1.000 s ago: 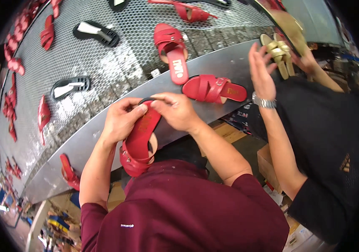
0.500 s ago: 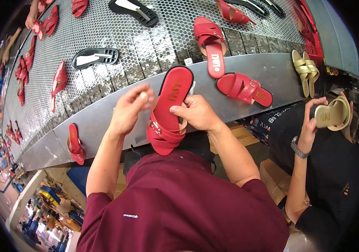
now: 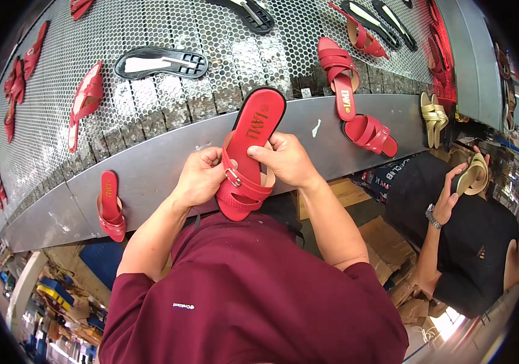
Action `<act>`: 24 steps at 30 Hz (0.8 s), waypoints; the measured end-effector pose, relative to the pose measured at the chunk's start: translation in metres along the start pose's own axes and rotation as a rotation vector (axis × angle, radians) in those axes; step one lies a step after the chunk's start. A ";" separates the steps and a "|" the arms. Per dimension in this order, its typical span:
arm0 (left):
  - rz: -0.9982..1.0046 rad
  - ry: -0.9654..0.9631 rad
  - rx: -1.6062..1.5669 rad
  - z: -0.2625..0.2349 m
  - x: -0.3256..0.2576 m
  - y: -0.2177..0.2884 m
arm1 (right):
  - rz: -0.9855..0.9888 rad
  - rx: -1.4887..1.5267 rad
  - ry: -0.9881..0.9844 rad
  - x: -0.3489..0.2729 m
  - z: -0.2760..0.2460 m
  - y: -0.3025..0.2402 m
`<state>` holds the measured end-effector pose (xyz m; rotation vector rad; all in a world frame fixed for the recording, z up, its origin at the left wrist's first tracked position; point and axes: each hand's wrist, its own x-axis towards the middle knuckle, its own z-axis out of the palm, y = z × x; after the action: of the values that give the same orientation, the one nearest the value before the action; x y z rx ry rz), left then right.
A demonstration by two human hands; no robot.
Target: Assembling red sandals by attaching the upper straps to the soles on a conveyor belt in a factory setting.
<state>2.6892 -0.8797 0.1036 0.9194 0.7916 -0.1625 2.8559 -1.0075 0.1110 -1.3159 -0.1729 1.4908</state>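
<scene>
Red sandal [image 3: 259,121], one piece, in both hands, above the near edge of the metal ledge, just in front of the maroon shirt [image 3: 247,285]. Smooth red insole with gold print, heel end away from the person, toe end toward them, top face up; thin black outsole edge shows round the heel. Strap: wide, crossed, red, grained like reptile skin, pale tan lining, one small gold-tone buckle [image 3: 233,176]. Left hand [image 3: 202,177]: grip closed, fingers bunched on the strap's left side. Right hand [image 3: 289,159]: grip closed on the right edge, thumb pressed on the insole, fingers mostly hidden underneath. Metal ledge [image 3: 168,164]: grey, smooth, scuffed. Lone red sandal [image 3: 109,189] on it at left; two red sandals [image 3: 339,67] at right, touching or nearly, the upper one partly over the belt. Belt [image 3: 150,24]: shiny perforated mesh, round holes. Black soles [image 3: 198,65], four, white patches, gridded where clear; one cut by the top edge. More red sandals [image 3: 86,100] on the belt, far-left cluster too small to count. Gold sandals: two [image 3: 432,120] on the ledge at far right, one [image 3: 468,178] in a co-worker's hand [image 3: 443,209], metal-link watch on that wrist.
</scene>
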 end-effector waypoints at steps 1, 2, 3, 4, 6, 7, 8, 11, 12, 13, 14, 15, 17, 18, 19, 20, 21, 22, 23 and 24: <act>0.001 0.006 0.029 -0.005 -0.001 0.000 | 0.015 0.004 0.019 0.000 0.005 -0.001; 0.004 0.013 0.059 -0.009 -0.002 0.001 | 0.015 -0.002 0.021 0.000 0.007 -0.002; 0.009 0.011 0.056 -0.012 -0.003 0.003 | 0.035 0.042 -0.019 -0.001 0.008 -0.003; 0.000 0.032 0.000 -0.015 -0.005 0.004 | 0.055 0.086 -0.061 -0.001 0.010 -0.004; 0.005 0.051 -0.056 -0.019 -0.005 0.008 | 0.116 0.072 -0.042 -0.001 0.019 -0.001; 0.010 0.045 -0.021 -0.020 -0.005 0.008 | 0.182 0.065 -0.023 -0.001 0.023 0.002; 0.019 0.046 0.013 -0.021 -0.006 0.007 | 0.176 0.023 -0.021 0.003 0.024 0.004; 0.030 0.039 -0.011 -0.024 -0.005 0.003 | 0.078 0.089 -0.031 0.003 0.035 0.002; 0.033 0.036 0.008 -0.025 -0.006 0.002 | 0.081 0.072 -0.024 0.004 0.037 0.000; 0.046 0.042 0.003 -0.027 -0.006 0.003 | 0.077 0.060 -0.033 0.006 0.036 0.003; 0.015 0.042 -0.030 -0.027 -0.006 0.005 | 0.124 0.034 -0.013 0.009 0.032 0.011; -0.016 0.046 -0.065 -0.029 -0.007 0.006 | 0.172 0.007 0.002 0.011 0.033 0.011; 0.016 0.043 -0.173 -0.033 -0.004 0.003 | 0.225 0.100 -0.018 0.004 0.037 0.006; 0.011 0.050 -0.237 -0.033 -0.002 0.003 | 0.179 0.378 -0.100 -0.003 0.036 0.010; 0.009 0.056 -0.302 -0.034 0.002 0.004 | 0.136 0.654 -0.184 -0.010 0.036 0.014; -0.023 0.074 -0.293 -0.032 0.008 0.005 | 0.089 0.549 -0.141 -0.014 0.038 0.026; 0.002 0.078 -0.299 -0.030 0.013 0.002 | 0.039 0.444 -0.102 -0.017 0.044 0.037; 0.012 0.093 -0.350 -0.030 0.016 -0.002 | 0.067 0.398 0.066 -0.015 0.053 0.040; 0.029 0.102 -0.396 -0.033 0.023 -0.001 | 0.042 0.415 0.131 -0.003 0.056 0.040; -0.042 0.118 -0.553 -0.031 0.022 0.003 | 0.038 0.368 0.126 0.005 0.052 0.035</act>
<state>2.6894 -0.8497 0.0798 0.3910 0.9046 0.0756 2.7955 -0.9913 0.1036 -1.1131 0.2017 1.3868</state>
